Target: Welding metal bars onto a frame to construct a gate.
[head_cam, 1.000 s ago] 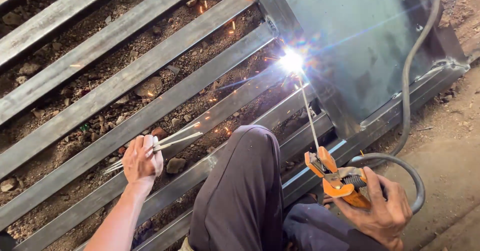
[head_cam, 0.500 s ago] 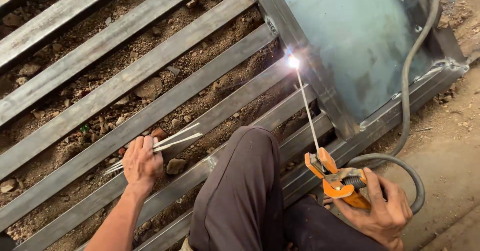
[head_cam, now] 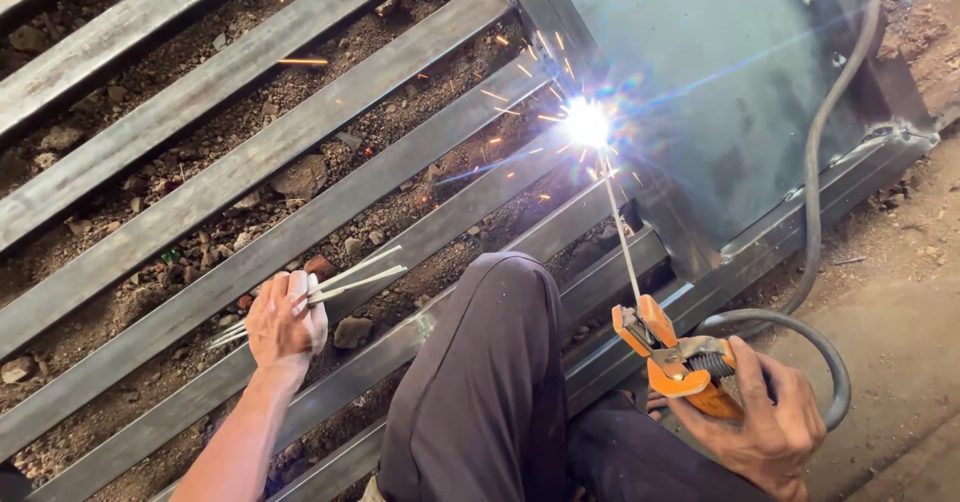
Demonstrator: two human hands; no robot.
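Note:
My right hand (head_cam: 765,420) grips an orange electrode holder (head_cam: 672,354) at the lower right. A thin welding rod (head_cam: 622,240) rises from its jaws to a bright arc (head_cam: 586,122) where a steel bar meets the grey metal sheet (head_cam: 720,72). Sparks fly off around the arc. My left hand (head_cam: 285,320) rests on a steel bar (head_cam: 200,292) of the gate frame and holds a bundle of spare welding rods (head_cam: 355,277). My bent knee in dark trousers (head_cam: 490,362) sits between the two hands.
Several parallel steel bars (head_cam: 250,162) lie diagonally over loose dirt and stones (head_cam: 300,177). A grey cable (head_cam: 815,162) runs from the holder up across the sheet. Bare concrete ground (head_cam: 900,342) lies at the right.
The arc dimmed half a second ago and now flares again with sparks flying. Both hands stay almost where they were.

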